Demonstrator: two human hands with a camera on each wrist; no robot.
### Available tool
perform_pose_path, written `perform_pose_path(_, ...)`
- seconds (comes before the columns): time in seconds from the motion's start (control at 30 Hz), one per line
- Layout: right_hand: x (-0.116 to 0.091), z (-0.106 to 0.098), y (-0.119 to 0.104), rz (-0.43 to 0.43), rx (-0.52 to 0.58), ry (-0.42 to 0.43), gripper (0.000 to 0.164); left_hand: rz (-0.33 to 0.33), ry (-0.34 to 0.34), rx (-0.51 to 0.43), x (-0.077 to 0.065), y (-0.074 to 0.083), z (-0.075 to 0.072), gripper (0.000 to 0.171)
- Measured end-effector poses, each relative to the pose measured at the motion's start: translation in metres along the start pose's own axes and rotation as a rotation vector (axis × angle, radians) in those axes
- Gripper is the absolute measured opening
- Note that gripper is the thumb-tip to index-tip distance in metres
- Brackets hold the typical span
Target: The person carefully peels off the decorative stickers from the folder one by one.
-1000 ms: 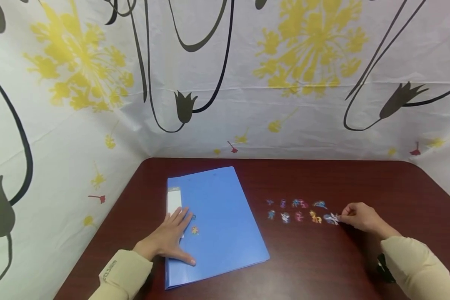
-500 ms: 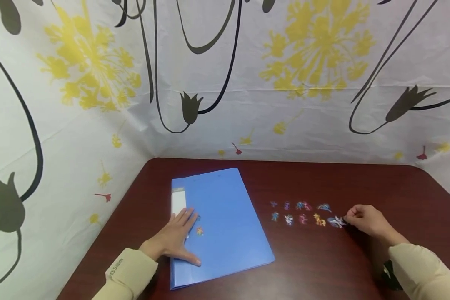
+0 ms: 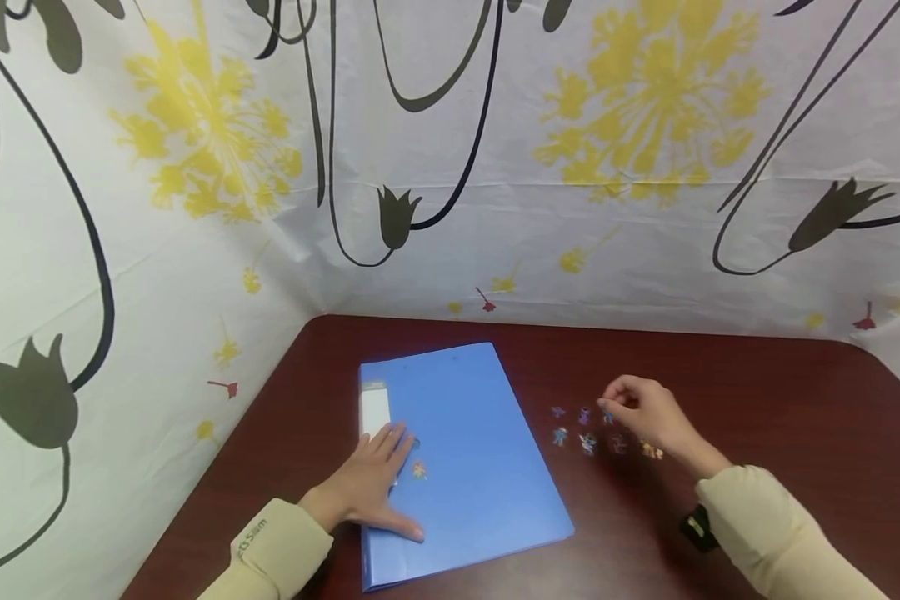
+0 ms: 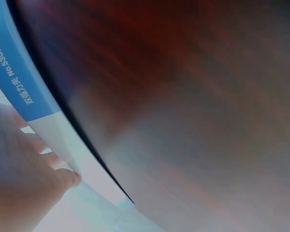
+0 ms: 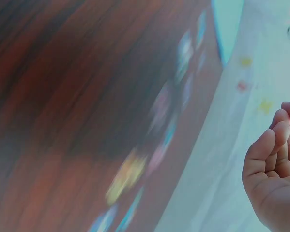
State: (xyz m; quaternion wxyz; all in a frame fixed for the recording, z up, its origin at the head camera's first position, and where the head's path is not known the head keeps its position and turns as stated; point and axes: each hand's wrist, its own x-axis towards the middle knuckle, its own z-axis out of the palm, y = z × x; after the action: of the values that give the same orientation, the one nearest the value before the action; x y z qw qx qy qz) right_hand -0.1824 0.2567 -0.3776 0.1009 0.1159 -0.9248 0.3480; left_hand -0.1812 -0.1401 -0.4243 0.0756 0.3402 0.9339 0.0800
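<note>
My left hand [image 3: 378, 479] lies with spread fingers on a blue folder [image 3: 487, 467], across its white label [image 3: 376, 408]. Just beyond the fingers, a small orange pony sticker [image 3: 419, 470] and a bluish one sit on the cover. The right hand [image 3: 648, 412] is over the two rows of small pony stickers on the table, its fingers loosely bent and thumb near the forefinger; nothing shows between them. A yellow-orange sticker [image 5: 127, 176] and several others appear blurred in the right wrist view. Part of the rows is hidden behind the right hand.
The dark red-brown table [image 3: 810, 417] has rounded far corners. A white cloth [image 3: 450, 283] printed with yellow and grey flowers hangs behind and at the left. A black device [image 3: 697, 529] sits under the right wrist.
My right hand has left the white-and-blue sticker at the row's right end and moved left over the stickers. The left hand stays on the folder. The head view has shifted slightly.
</note>
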Motion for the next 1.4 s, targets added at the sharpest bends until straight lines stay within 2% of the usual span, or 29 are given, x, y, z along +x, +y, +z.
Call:
perform_pose_path(0.3, 0.030, 0.062, -0.049, -0.116, 0.167, -0.049, 0.008, 0.017, 0.016, 0.064, -0.003, 0.009, -0.002, 0.118)
perform_pose_path(0.6, 0.040, 0.102, -0.071, -0.182, 0.222, -0.116, 0.007, 0.018, 0.041, 0.065, -0.003, 0.008, -0.002, 0.118)
perform_pose_path(0.77, 0.045, 0.114, -0.078, -0.186, 0.210, -0.138, 0.008, -0.009, 0.056, 0.047, -0.002, 0.008, -0.002, 0.123)
perform_pose_path(0.97, 0.052, 0.128, -0.091, -0.232, 0.181, -0.203, 0.008, -0.053, 0.056, 0.013, -0.003, 0.009, -0.002, 0.127)
perform_pose_path(1.2, 0.061, 0.151, -0.107, -0.179, 0.112, -0.339, 0.005, -0.059, 0.064, -0.021, -0.003, 0.007, -0.002, 0.126)
perform_pose_path(1.4, 0.066, 0.172, -0.118, -0.173, 0.068, -0.410, 0.010, -0.042, 0.080, 0.013, -0.002, 0.006, 0.000, 0.124)
